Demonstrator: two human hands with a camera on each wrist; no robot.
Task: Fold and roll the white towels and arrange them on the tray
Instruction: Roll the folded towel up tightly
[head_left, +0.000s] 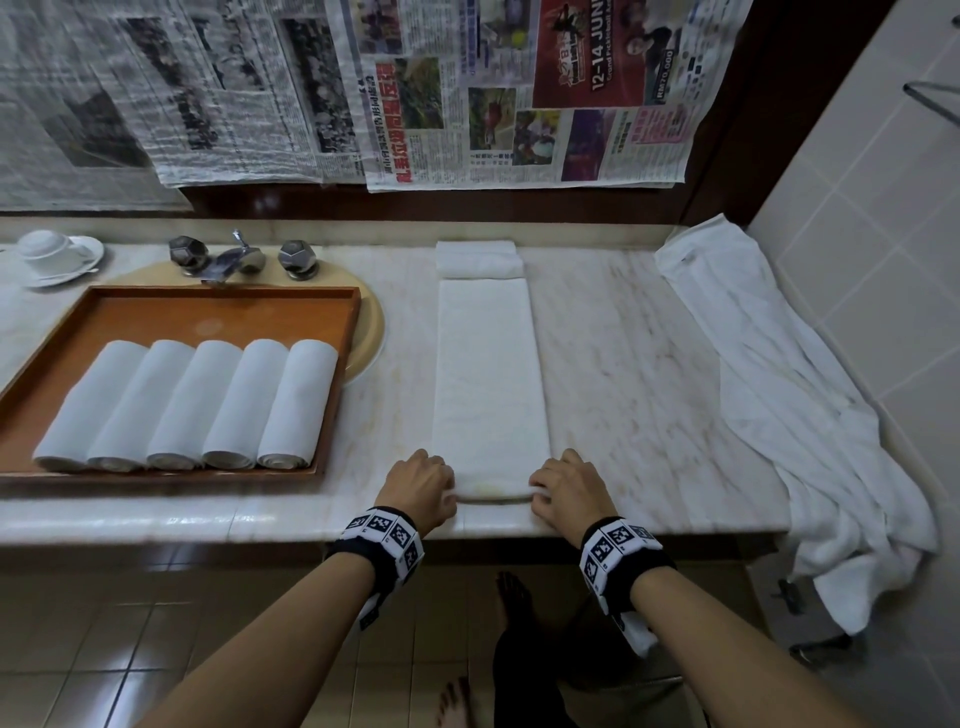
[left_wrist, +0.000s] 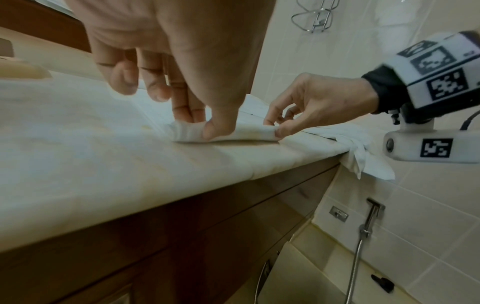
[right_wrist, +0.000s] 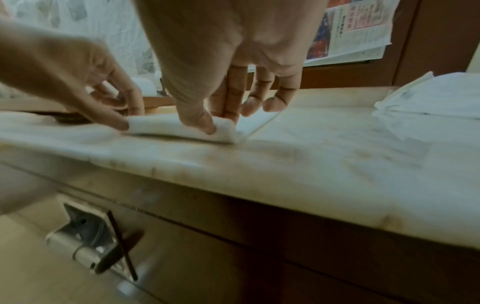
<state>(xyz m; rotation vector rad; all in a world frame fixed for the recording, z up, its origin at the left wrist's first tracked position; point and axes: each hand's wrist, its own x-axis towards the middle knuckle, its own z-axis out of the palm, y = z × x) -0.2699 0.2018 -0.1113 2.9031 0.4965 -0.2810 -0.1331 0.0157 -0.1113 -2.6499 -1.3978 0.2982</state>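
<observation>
My left hand (head_left: 423, 486) and right hand (head_left: 563, 491) each pinch a near corner of the folded towel (head_left: 491, 374) on the tabletop (head_left: 649, 364). Rolling has just started; next I must roll evenly toward the far end, then carry it left to the tray (head_left: 218, 306).

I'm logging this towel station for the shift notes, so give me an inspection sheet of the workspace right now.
Surface: marble counter, faintly stained.
Job's things: five rolled towels side by side in wooden tray; folded towel strip, near end just rolled; folded towel behind it.
Clutter: loose white cloth draped over the counter's right end; cup and saucer.
Grippers: left hand and right hand pinch the roll's ends.
Cables: nothing seen.
Surroundings: faucet, newspaper on wall.
</observation>
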